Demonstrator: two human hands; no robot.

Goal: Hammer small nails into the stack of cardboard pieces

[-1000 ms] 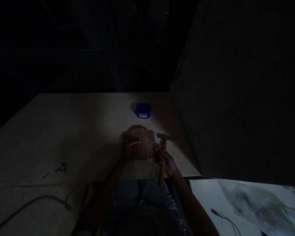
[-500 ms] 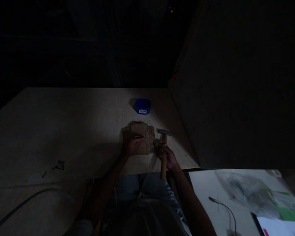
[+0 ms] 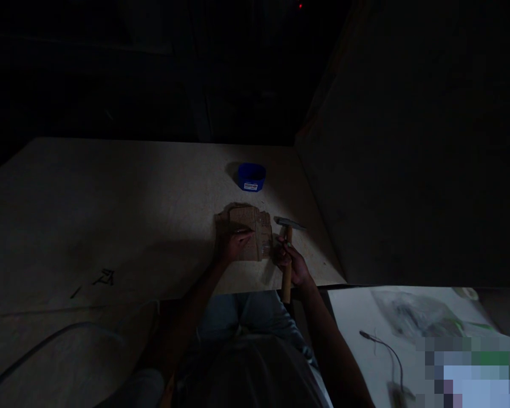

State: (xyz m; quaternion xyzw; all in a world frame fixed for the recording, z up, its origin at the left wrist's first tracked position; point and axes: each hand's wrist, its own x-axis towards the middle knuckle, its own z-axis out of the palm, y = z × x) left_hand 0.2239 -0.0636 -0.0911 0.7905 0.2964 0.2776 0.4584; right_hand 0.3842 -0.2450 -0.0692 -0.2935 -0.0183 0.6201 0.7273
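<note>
In the head view my right hand (image 3: 295,265) is wrapped round the wooden handle of a hammer (image 3: 287,283). The hammer's metal head points away from me, just right of a folded piece of brown cardboard (image 3: 246,218) lying on the table. My left hand (image 3: 234,247) rests over the cardboard, its fingers drawn together in a pinch. Whatever may be between those fingertips is too small and dark to make out. Beyond the cardboard stands a blue plastic container (image 3: 251,178) with a white label; its inside is dark.
Several small dark pieces (image 3: 105,277) lie on the table (image 3: 153,187) at left. A grey cable (image 3: 46,340) curves at lower left. A dark panel (image 3: 408,170) rises along the right edge. At lower right, a white surface (image 3: 348,328) bears clear plastic and a thin cord.
The view has tilted slightly, so the table and everything on it sit a little higher in the picture. Both hands keep nearly the same pose, with the hammer still in the right.
</note>
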